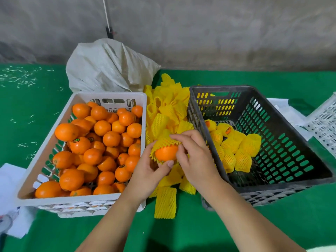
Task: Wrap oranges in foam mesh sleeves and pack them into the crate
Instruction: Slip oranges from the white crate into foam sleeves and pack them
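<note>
Both hands meet just left of the dark crate (258, 190). The left hand (151, 171) cups an orange (166, 152) from below; the right hand (192, 153) pinches the sleeve (164, 142) drawn partway over its top. The crate lies immediately right, so the right hand is nearer for packing.

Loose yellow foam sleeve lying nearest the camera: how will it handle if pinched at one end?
The loose sleeve probably droops; those in the sleeve pile lie bent and crumpled. Likely very light: open foam mesh. Flat, so unlikely to roll.
</note>
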`<state>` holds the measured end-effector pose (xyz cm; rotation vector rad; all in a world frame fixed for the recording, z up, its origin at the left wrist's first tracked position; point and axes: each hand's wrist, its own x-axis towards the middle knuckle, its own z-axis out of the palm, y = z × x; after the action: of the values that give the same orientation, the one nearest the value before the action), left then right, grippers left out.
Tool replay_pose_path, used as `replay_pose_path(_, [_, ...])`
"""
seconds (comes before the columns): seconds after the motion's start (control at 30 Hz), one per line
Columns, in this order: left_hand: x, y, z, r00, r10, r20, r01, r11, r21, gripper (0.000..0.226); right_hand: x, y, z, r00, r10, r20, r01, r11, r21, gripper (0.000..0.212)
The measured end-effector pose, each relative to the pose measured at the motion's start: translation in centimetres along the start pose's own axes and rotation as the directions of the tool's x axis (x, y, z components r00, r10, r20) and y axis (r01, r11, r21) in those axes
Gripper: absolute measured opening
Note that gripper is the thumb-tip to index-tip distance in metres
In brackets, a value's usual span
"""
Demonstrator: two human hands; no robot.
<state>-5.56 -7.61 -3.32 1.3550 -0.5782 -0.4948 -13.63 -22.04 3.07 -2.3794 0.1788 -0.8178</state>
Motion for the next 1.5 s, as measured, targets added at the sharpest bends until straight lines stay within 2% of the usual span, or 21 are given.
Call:
replay_pose_path(0.13, [-0.1, 0.2, -0.1, 0.998, -0.033, -0.061, 0.029, 0.997, -0.065, 0.064, -0.5, 0.0, -0.2, 0.999, 0.043, 0.016, -0.043, 0.999, -0.001, 0.033])
replay_pose_path(0.27, [-0.2, 0.1, 0.0, 0.998, -0.035, -0.049, 0.034, 0.999, -0.009, 0.070, -0.6, -0.5, -0.6, 0.996, 0.084, -0.025, -0.085, 0.995, -0.053, 0.027])
replay_pose_path(0.33, [0.0, 0.3, 0.1, 0.998, -0.016, -0.058, 0.016, 1.000, -0.015, 0.068, -0.8, -1.2, -0.7, 0.998, 0.023, -0.055, -0.028, 0.996, -0.085, 0.021])
replay_pose_path(0.43, [0.3, 0.4, -0.1, 0.993, 0.020, -0.117, -0.030, 0.996, -0.082, 0.056, -1.7, -2.4, 0.1, 0.998, -0.066, 0.023, 0.067, 0.995, -0.080, 0.021])
replay_pose_path(0.53, [0.4, 0.2, -0.6, 0.993, -0.003, -0.117, -0.008, 0.995, -0.095, 0.066, -2.2, -2.7, 0.8, 0.998, 0.045, 0.038, -0.043, 0.997, -0.059, 0.029])
replay_pose_path(0.63, [0.4, -0.1, -0.9, 0.998, 0.010, -0.057, -0.011, 1.000, -0.017, 0.078, -2.3, -2.4, 0.9, 0.980, 0.186, 0.063, -0.186, 0.982, -0.015, 0.045])
replay_pose_path(0.7, [0.6, -0.3, -1.0, 0.999, 0.036, -0.034, -0.035, 0.999, 0.023, 0.084, -2.3, -2.3, 0.7, 0.981, 0.184, 0.055, -0.183, 0.983, -0.027, 0.039])
replay_pose_path(0.8, [0.8, -0.6, -1.0, 0.998, 0.034, -0.055, -0.035, 0.999, -0.013, 0.085, -2.6, -2.3, 0.9, 0.996, 0.084, -0.007, -0.085, 0.992, -0.096, 0.020])
replay_pose_path(0.9, [0.9, -1.0, -1.1, 0.992, 0.064, -0.105, -0.065, 0.998, -0.014, 0.088, -3.4, -2.5, 1.7, 0.996, 0.041, 0.078, -0.031, 0.992, -0.126, 0.018])
replay_pose_path(0.97, [0.9, -1.1, -1.0, 0.991, 0.068, -0.115, -0.071, 0.997, -0.029, 0.091, -3.5, -2.7, 1.9, 0.985, 0.113, 0.127, -0.108, 0.993, -0.048, 0.015])
replay_pose_path(1.0, [1.0, -1.1, -1.0, 0.991, 0.068, -0.116, -0.070, 0.997, -0.020, 0.092, -3.5, -3.0, 1.8, 0.973, 0.198, 0.116, -0.206, 0.977, 0.055, 0.019])
replay_pose_path(1.07, [1.0, -1.0, -0.8, 0.991, 0.078, -0.106, -0.076, 0.997, 0.029, 0.092, -3.1, -3.6, 1.8, 0.894, 0.437, 0.097, -0.444, 0.840, 0.312, 0.043])
replay_pose_path(1.1, [0.8, -0.9, -0.6, 0.991, 0.100, -0.089, -0.094, 0.993, 0.070, 0.092, -2.9, -3.8, 1.9, 0.840, 0.524, 0.137, -0.531, 0.745, 0.405, 0.059])
replay_pose_path(1.17, [0.5, -0.8, -0.4, 0.989, 0.147, -0.011, -0.143, 0.977, 0.158, 0.095, -2.5, -3.9, 2.3, 0.771, 0.576, 0.272, -0.629, 0.619, 0.470, 0.084])
replay_pose_path(1.23, [0.1, -0.7, -0.5, 0.988, 0.138, 0.065, -0.147, 0.972, 0.182, 0.098, -2.4, -3.8, 2.8, 0.750, 0.569, 0.337, -0.657, 0.588, 0.472, 0.093])
replay_pose_path(1.33, [0.2, -0.9, -0.8, 0.994, 0.080, 0.077, -0.092, 0.980, 0.176, 0.102, -2.2, -3.0, 3.3, 0.726, 0.618, 0.302, -0.659, 0.500, 0.562, 0.092])
replay_pose_path(1.43, [0.5, -0.8, -0.9, 0.998, -0.008, 0.063, 0.003, 0.997, 0.073, 0.076, -1.7, -2.1, 3.4, 0.679, 0.677, 0.285, -0.648, 0.370, 0.665, 0.105])
replay_pose_path(1.5, [0.6, -0.8, -0.9, 0.999, -0.022, 0.027, 0.021, 0.999, 0.033, 0.055, -1.5, -1.7, 3.4, 0.692, 0.671, 0.266, -0.626, 0.376, 0.683, 0.104])
